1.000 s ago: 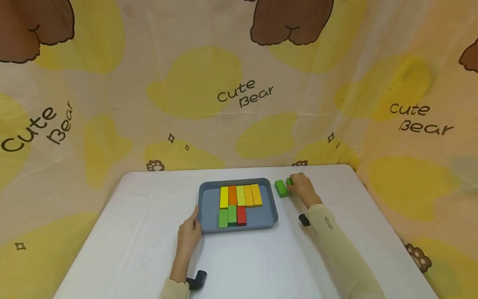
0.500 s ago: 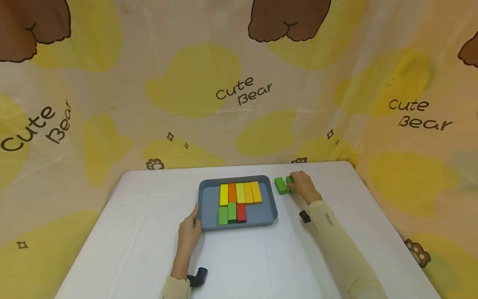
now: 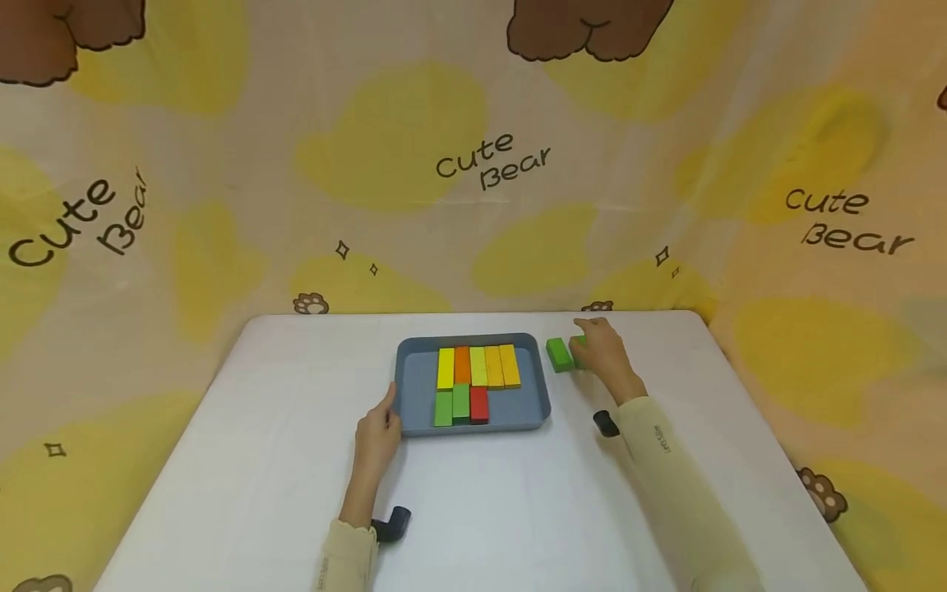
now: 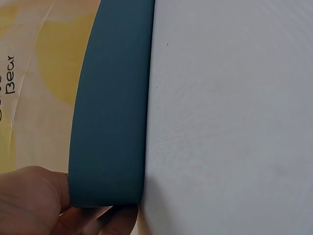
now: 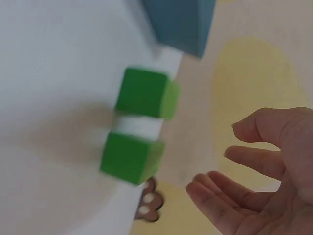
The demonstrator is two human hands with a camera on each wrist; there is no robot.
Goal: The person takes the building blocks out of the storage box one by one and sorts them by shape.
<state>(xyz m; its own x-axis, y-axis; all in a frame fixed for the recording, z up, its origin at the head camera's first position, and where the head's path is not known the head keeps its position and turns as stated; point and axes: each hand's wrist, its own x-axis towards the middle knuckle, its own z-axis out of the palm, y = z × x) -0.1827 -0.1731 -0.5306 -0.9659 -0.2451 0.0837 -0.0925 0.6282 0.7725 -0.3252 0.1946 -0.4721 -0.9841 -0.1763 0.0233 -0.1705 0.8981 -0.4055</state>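
My left hand [image 3: 378,440] grips the rectangular blue-grey plastic-looking tray [image 3: 512,413]; at 2 o'clock, 2 oblong green wooden-looking blocks [image 3: 559,354] seemingly await grasping; my wide-spread right hand [image 3: 602,353] should narrow.

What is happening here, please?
A person's left hand grips the tray near its left front corner. In the tray lie eight blocks, five behind three. The right hand, open, is by two green blocks on the table; its wrist view shows it apart from them.
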